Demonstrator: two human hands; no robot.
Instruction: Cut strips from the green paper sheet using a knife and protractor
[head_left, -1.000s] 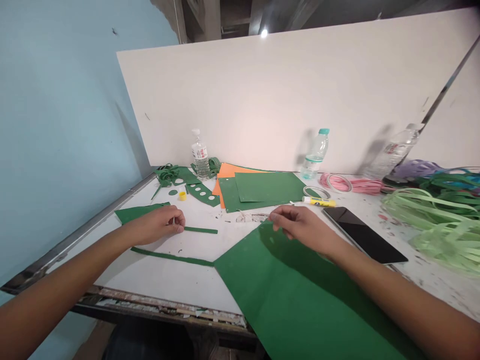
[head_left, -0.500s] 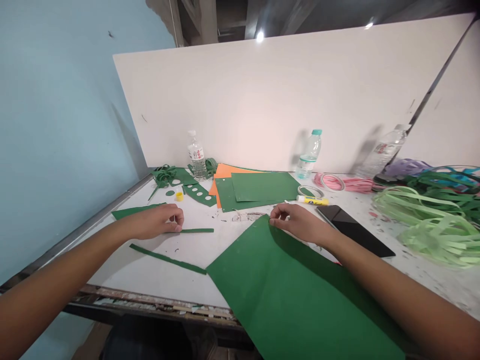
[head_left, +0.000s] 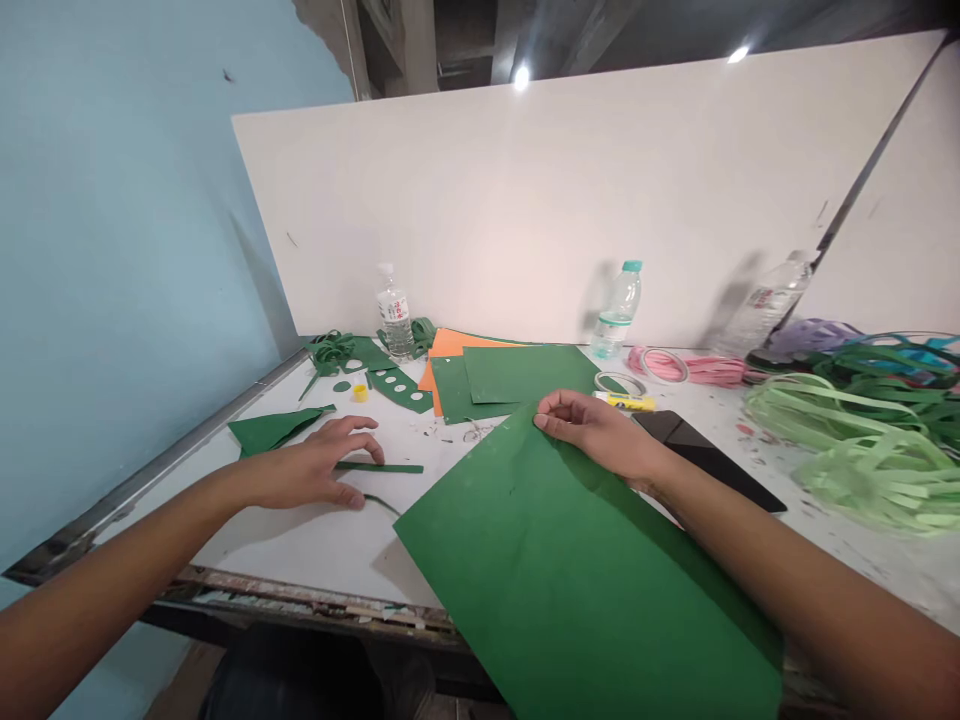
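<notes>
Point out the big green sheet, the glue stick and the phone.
big green sheet [head_left: 570,570], head view, middle of its face
glue stick [head_left: 628,402], head view, yellow barrel
phone [head_left: 709,460], head view, dark screen

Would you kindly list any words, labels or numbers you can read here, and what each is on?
None can be read.
Left bottle: label print too small and blurred.
Middle bottle: label blurred.
Right bottle: label blurred.
Glue stick: markings too small.

Two small ceiling lamps are shining from above, throwing soft shadows of the clear plastic bottles onto the white back board; wide-angle distortion is bending the edges, everything staying sharp.
</notes>
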